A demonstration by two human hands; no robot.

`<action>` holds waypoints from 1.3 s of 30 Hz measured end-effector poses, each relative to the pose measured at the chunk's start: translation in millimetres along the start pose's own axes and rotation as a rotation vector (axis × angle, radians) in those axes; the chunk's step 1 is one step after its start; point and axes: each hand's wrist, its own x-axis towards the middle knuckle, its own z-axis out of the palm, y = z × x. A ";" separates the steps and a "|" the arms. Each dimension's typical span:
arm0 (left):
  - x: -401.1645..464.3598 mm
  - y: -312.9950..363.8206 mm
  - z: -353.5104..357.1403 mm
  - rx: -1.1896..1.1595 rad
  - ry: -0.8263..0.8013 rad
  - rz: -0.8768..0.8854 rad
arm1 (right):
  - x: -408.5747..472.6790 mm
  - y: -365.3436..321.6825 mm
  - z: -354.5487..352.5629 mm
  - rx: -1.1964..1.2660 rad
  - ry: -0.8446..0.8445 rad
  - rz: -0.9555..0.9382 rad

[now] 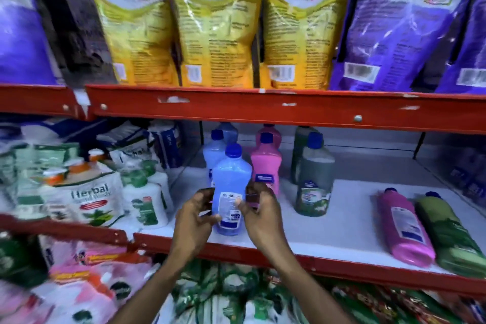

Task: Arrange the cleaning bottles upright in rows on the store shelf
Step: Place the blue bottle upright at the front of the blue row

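A blue bottle [231,181] with a blue cap stands upright near the front of the white shelf [347,221]. My left hand [193,221] and my right hand [263,216] both grip its lower half from either side. Behind it stand two more blue bottles [213,150] in a row. To the right, pink bottles [266,158] and green bottles [314,179] stand upright in their own rows. A pink bottle [405,229] and a green bottle [452,234] lie flat at the right end of the shelf.
The red beam [263,108] of the upper shelf hangs just above the bottle caps, with large yellow and purple bags on top. White herbal wash packs and pump bottles [144,197] crowd the shelf to the left. Pouches fill the level below.
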 end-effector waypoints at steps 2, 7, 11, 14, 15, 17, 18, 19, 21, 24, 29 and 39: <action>11.2 -15.7 -13.6 -0.004 -0.005 0.007 | 7.5 -3.7 26.0 -0.035 0.032 -0.010; 32.9 -44.5 -22.3 -0.062 -0.033 0.032 | 22.2 11.4 61.8 -0.113 0.113 0.040; 39.6 -57.0 -22.8 -0.099 -0.074 0.021 | 20.5 17.2 65.7 -0.102 0.178 0.023; 41.0 -63.6 -27.2 -0.109 -0.131 0.016 | 4.2 16.8 66.0 -0.088 0.347 0.039; 41.2 -64.1 -28.4 -0.114 -0.156 0.018 | -3.9 18.1 67.8 -0.091 0.388 0.043; 40.7 -62.9 -30.3 -0.149 -0.203 0.003 | -18.8 22.7 73.7 -0.104 0.386 0.051; 39.9 -63.3 -31.7 -0.163 -0.213 -0.008 | -23.9 25.0 76.9 -0.097 0.349 0.063; 39.9 -65.3 -32.7 -0.179 -0.205 -0.015 | -25.8 27.4 79.5 -0.085 0.308 0.077; 39.5 -68.9 -36.6 -0.167 -0.172 -0.021 | -23.5 31.9 82.9 -0.051 0.227 0.102; 38.5 -65.5 -42.6 -0.050 -0.155 -0.010 | -13.0 35.4 79.6 0.022 0.058 0.138; 37.4 -58.2 -40.2 0.051 -0.180 0.035 | 6.3 36.2 62.9 -0.031 -0.159 0.066; 38.3 -55.3 -37.9 0.097 -0.081 0.003 | 26.2 43.0 49.8 -0.010 -0.309 0.154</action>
